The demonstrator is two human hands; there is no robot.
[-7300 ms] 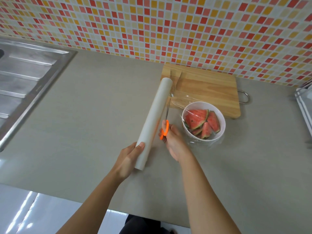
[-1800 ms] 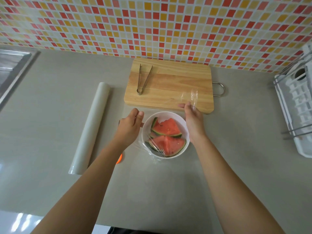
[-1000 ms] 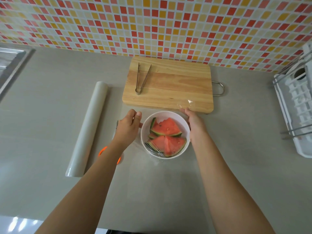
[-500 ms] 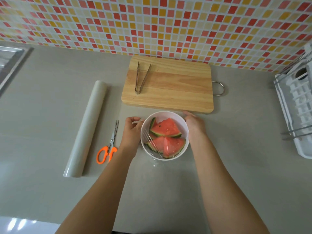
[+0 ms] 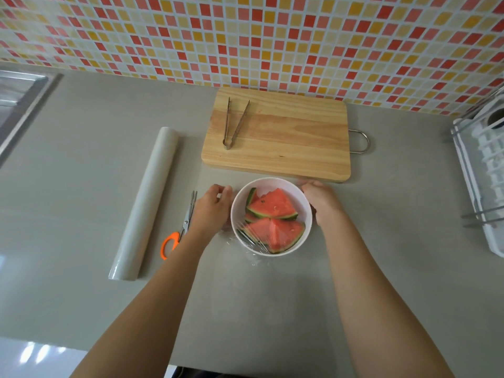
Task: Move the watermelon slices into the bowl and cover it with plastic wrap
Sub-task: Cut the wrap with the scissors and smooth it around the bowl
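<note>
Bright even light, soft shadows, curved edges

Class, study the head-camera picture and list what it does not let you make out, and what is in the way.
Head view: whether the plastic wrap covers the whole bowl; it is clear, only wrinkles at the near rim show.
Head view: the grip of the left hand and right hand; their backs hide the fingertips.
Head view: the dish rack, cut off by the right edge.
</note>
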